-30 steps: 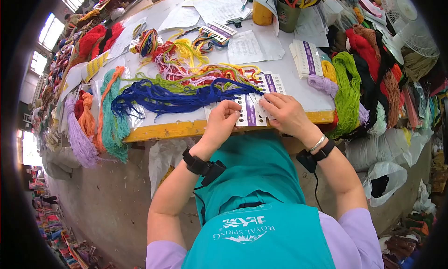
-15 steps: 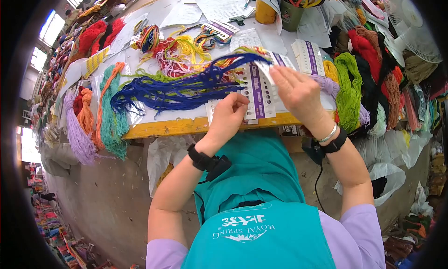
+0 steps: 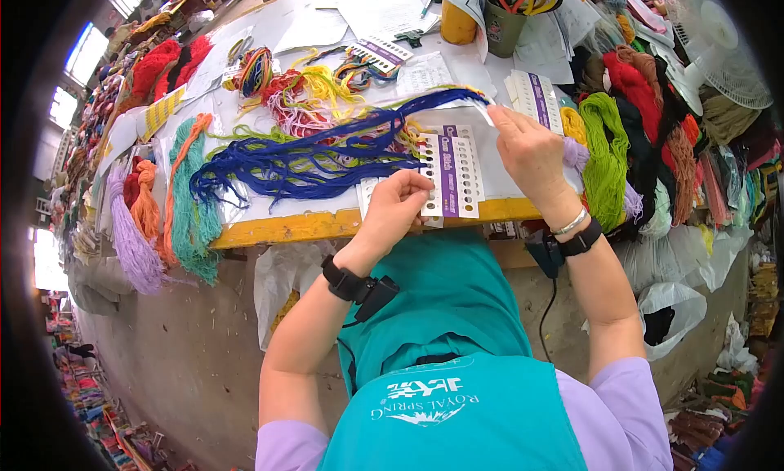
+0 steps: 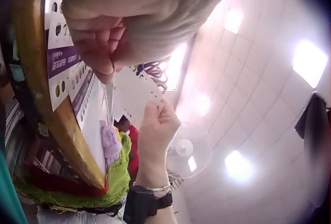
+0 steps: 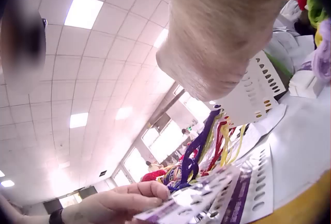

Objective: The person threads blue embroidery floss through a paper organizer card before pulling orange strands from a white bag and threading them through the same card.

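Observation:
My right hand (image 3: pixel 531 152) grips a white punched card (image 5: pixel 248 87) and holds it raised and tilted above the table's front edge. Blue, yellow and red threads (image 5: pixel 194 146) hang from the holes along its side. Lower and to the left, my left hand (image 3: pixel 396 203) pinches the edge of another punched card between thumb and fingers. Purple-striped cards (image 3: pixel 459 181) lie beside that hand at the table edge. Long blue threads (image 3: pixel 286 165) trail leftward across the tabletop, over green ones. In the right wrist view, the right fingertips are hidden behind the hand.
Skeins of teal yarn (image 3: pixel 194 218) and lilac yarn (image 3: pixel 135 234) drape over the left table edge. Green yarn (image 3: pixel 608 160) hangs at the right, near a stack of cards (image 3: pixel 535 99). Farther back stand a cup of scissors (image 3: pixel 506 30), papers (image 3: pixel 380 13) and a fan (image 3: pixel 719 46).
My right hand has risen from the table edge and moved right, lifting a card and drawing the blue threads up with it. My left hand has stayed near the cards, shifting slightly.

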The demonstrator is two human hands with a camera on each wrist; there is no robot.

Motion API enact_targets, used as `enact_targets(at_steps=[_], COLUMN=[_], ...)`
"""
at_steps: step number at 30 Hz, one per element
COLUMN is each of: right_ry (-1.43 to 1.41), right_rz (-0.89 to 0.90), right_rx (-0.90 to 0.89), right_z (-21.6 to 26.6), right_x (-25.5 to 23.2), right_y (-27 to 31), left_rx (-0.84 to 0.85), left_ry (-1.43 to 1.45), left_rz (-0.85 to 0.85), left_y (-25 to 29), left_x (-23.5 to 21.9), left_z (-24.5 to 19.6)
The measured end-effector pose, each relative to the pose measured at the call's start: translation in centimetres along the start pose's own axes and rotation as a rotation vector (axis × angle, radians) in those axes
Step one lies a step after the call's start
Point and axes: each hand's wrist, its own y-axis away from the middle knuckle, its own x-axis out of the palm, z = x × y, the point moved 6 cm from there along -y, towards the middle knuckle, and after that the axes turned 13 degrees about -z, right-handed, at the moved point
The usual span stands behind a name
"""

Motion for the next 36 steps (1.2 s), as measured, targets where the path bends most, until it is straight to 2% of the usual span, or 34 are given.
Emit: enact_targets(at_steps=[6, 9, 11, 13, 15, 17, 20, 23, 24, 27, 30, 34, 36], right_ry=[0.002, 0.011, 0.024, 0.018, -0.004, -0.010, -0.019, -0.029, -0.035, -0.060, -0.074, -0.065, -0.066], right_rz=[-0.058, -0.089, -0.053, 0.070, 0.209, 0.214, 0.208, 0.188, 0.180, 0.164, 0.168, 0.156, 0.148], right_rx=[-0.070, -0.113, -0.145, -0.154, -0.148, -0.146, -0.109, -0.075, -0.069, -0.051, -0.031, -0.025, -0.024], right_z=[0.8, 1.3, 1.9, 2.2, 2.9, 3.4, 3.5, 3.3, 3.2, 3.1, 3.1, 3.2, 3.3], right_x=[-0.5, -1.2, -0.8, 1.0, 2.2, 2.5, 2.7, 2.6, 2.6, 2.8, 2.5, 2.4, 2.2], right_y=[-0.7, -1.6, -0.7, 2.2, 4.8, 6.6, 7.4, 7.5, 7.5, 7.7, 7.5, 7.5, 7.3], left_rx=[0.119, 0.164, 0.180, 0.203, 0.248, 0.270, 0.527, -0.044, -0.140, -0.190, -0.281, -0.379, -0.348], left_ry=[0.124, 0.044, -0.089, -0.257, -0.313, -0.399, -0.616, 0.007, 0.095, 0.217, 0.227, 0.196, 0.123], left_rz=[-0.031, -0.015, 0.008, 0.073, 0.044, 0.014, -0.162, -0.169, -0.146, -0.103, -0.131, -0.165, -0.097], left_y=[-0.3, -1.7, -3.5, -3.6, -3.1, -2.6, -1.6, 0.0, 0.1, 1.0, 0.2, -1.5, -2.4], left_x=[-0.1, 1.7, 2.7, 3.7, 3.9, 3.7, 2.3, 1.5, 1.5, 2.1, 2.5, 2.0, 2.2], left_z=[-1.7, -2.1, -0.1, 0.5, 0.3, -0.3, -0.6, 0.0, 0.1, -1.2, -0.9, 0.3, 0.3])
